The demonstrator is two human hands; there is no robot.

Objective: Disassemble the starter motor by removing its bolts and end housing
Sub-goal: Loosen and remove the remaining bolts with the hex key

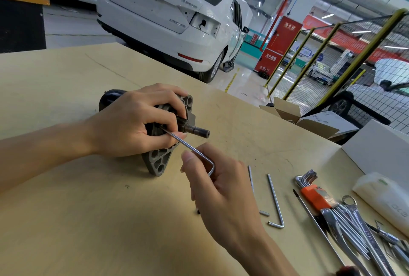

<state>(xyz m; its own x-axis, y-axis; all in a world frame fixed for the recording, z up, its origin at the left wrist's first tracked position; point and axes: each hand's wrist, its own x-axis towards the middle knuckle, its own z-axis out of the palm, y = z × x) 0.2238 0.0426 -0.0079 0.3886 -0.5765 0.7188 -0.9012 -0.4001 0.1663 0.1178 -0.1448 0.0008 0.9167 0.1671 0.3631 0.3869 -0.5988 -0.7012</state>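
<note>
Two loose hex keys (275,200) lay on the counter (88,220) just right of the right hand (218,189), whose grip pinched the hex key (190,149) at its bend. Beyond, the left hand's (132,121) grip wrapped the starter motor (155,129), the key's tip reaching into its end housing (160,161); judging by this, bolts were partly out at most and the housing not yet off.

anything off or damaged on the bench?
Nothing stands out. Left hand grips the starter motor, right hand holds the hex key at its end housing. Two loose hex keys lie beside the key set.

The dark starter motor (106,98) lies on its side. Its grey end housing (158,163) faces right, shaft (197,131) protruding.
</note>
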